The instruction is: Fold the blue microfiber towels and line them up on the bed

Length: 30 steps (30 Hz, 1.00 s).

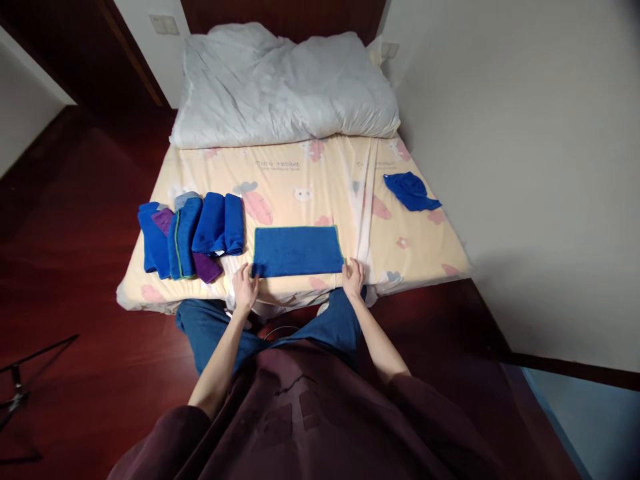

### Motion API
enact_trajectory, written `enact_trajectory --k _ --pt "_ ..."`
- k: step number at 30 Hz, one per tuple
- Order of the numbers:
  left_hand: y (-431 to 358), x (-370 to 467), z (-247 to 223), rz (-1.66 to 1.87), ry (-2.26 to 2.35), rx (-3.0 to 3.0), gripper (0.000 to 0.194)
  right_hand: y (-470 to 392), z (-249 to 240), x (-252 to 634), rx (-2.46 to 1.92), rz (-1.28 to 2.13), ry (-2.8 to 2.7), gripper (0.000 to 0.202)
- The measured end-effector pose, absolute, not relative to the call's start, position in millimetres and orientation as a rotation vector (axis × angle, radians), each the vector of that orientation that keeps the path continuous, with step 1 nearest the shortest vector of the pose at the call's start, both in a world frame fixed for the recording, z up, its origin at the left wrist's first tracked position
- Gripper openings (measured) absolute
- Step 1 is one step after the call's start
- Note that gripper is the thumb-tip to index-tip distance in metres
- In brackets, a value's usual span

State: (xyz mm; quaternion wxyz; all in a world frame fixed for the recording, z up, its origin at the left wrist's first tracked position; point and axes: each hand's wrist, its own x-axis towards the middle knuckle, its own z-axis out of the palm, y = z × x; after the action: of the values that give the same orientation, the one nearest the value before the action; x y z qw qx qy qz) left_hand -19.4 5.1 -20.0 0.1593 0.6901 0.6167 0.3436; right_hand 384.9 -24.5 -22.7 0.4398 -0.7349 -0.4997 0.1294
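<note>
Obs.: blue towel [297,251] lies flat on the bed [410,250], folded to a wide rectangle, long edge parallel to the near bed edge, thin green trim visible along its edges.

Left hand [245,287]: palm down at the towel's near left corner, fingertips touching or pinching that corner; which of the two, cannot tell. Fingers lightly together.

Right hand [354,278]: palm down at the near right corner, fingers slightly spread, tips at the towel's edge. Grip on the cloth not resolvable.

Surroundings: row of folded towels [193,235] (blue, some purple) just left of the flat one, near but apart. One crumpled blue cloth [411,191] far right, well apart. White duvet [287,83] bunched at the head of the bed.

Risks, judged:
- Towel sits near the bed edge; a pull toward the body could drag it off onto the person's lap or the floor.
- Uneven lift at the two corners would skew the fold, leaving the edges misaligned.
- Bed sheet is wrinkled under the right corner; a finger could catch sheet with towel and bunch both.
- A leftward sweep could knock into the folded row.
</note>
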Motion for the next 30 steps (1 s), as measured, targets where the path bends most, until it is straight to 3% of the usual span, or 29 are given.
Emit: enact_trajectory --k 6,13,22,30 --pt "-2.3 5.1 -17.4 0.592 1.386 2.344 0.054 -36.6 -18.8 351.1 -1.630 0.468 -1.943 0.052" --pt "16.6 0.6 -38.8 0.582 1.506 2.313 0.056 -19.4 -40.3 371.8 -1.767 0.389 -1.869 0.058" --pt "35.5 -5.1 -32.0 0.527 1.493 2.311 0.060 -2.0 -42.9 381.4 -1.810 0.367 -1.788 0.061" --pt "-8.8 -34.7 -38.4 0.504 1.382 2.336 0.063 -61.0 -40.5 386.2 -1.789 0.337 -1.837 0.057"
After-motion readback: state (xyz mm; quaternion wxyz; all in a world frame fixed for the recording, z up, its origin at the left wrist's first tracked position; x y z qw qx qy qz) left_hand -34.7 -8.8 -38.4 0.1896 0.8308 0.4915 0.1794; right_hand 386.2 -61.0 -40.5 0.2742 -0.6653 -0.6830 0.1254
